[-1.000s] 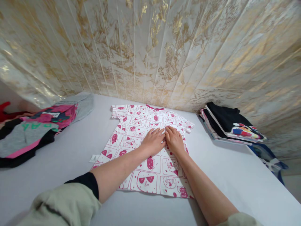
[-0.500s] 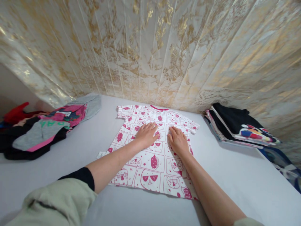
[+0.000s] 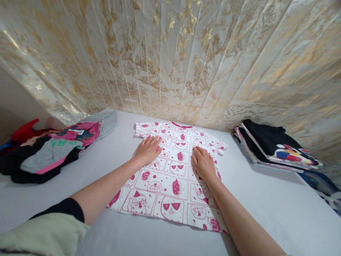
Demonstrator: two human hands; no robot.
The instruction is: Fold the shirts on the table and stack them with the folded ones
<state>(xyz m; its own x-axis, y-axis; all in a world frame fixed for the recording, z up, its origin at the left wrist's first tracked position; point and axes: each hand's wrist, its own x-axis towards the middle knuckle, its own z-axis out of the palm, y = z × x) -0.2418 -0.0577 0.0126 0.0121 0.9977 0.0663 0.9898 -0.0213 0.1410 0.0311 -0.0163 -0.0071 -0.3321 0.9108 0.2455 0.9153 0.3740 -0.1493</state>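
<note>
A white short-sleeved T-shirt with a pink cartoon print lies spread flat in front of me, its pink-edged collar pointing away. My left hand rests palm down on the shirt's left side, just below the left sleeve, fingers stretched out. On the right half of the chest lies my right hand, also palm down with its fingers extended. Neither hand grips the cloth. My forearms cover parts of the shirt's left and right side edges.
The shirt lies on a white sheet. At the left is a loose heap of clothes, grey, pink, black and red. A folded stack of clothes with black on top sits at the right, near dark blue fabric. A gold-patterned curtain hangs behind.
My left hand has slid leftward across the shirt, from the middle of the chest to its left side. My right hand stays in nearly the same place. The view has shifted slightly.
</note>
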